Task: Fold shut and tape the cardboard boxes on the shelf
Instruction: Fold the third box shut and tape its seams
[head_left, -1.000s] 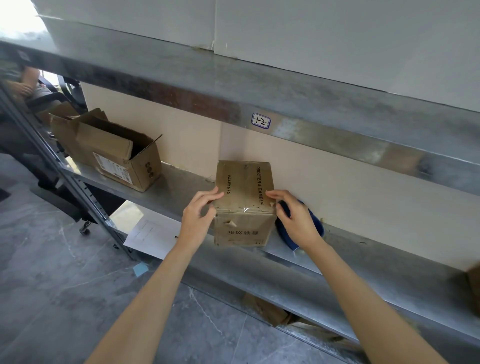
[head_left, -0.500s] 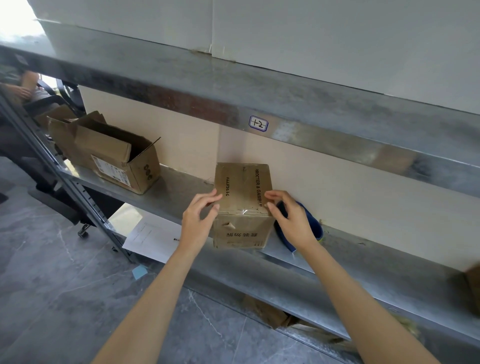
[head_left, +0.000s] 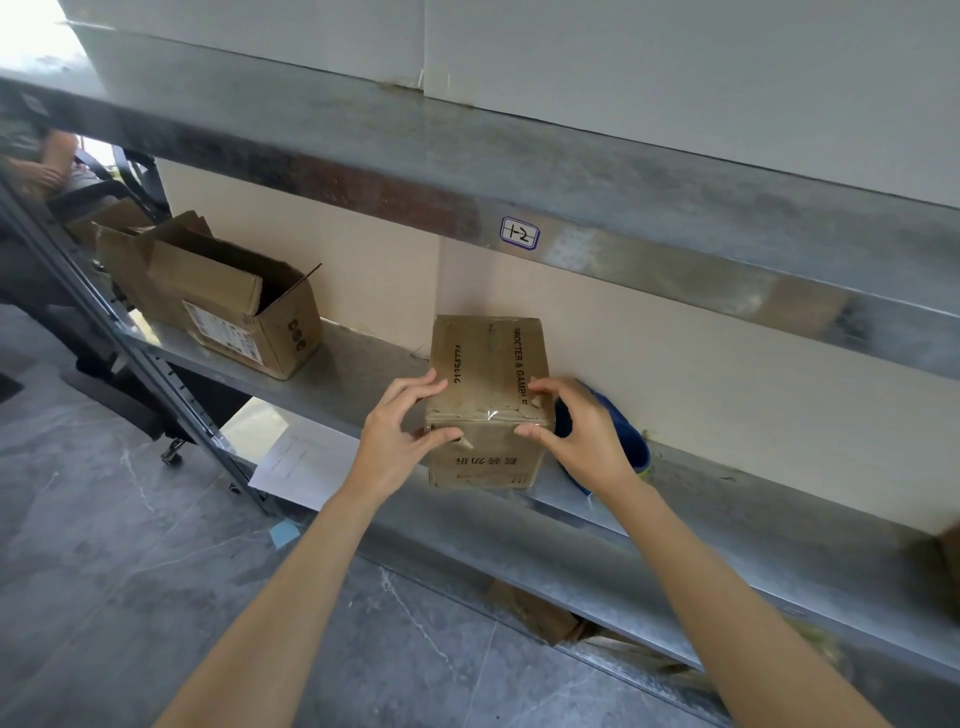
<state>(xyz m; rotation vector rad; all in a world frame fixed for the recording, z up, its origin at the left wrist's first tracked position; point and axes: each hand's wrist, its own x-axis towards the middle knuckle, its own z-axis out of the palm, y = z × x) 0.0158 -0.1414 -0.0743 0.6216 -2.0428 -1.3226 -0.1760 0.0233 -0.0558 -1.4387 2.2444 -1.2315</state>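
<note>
Change: thumbs now on box (head_left: 488, 364) front, pressing tape (head_left: 491, 415).
Grips: left hand (head_left: 395, 441), right hand (head_left: 582, 436) clamp box.
Meaning: nearly sealed.

— What's printed on that box (head_left: 488, 358)?
— "ROCTER & GAMBLE" along the top. There's a number beside it, too smudged to read, and Chinese characters on the front.
— And the sticker (head_left: 520, 234) on the beam (head_left: 675, 270)?
— Handwritten, "+2" or "12".

The right hand (head_left: 576, 436) is hiding most of a blue object (head_left: 629, 442); the right edge is cutting off another brown box (head_left: 949, 555).
</note>
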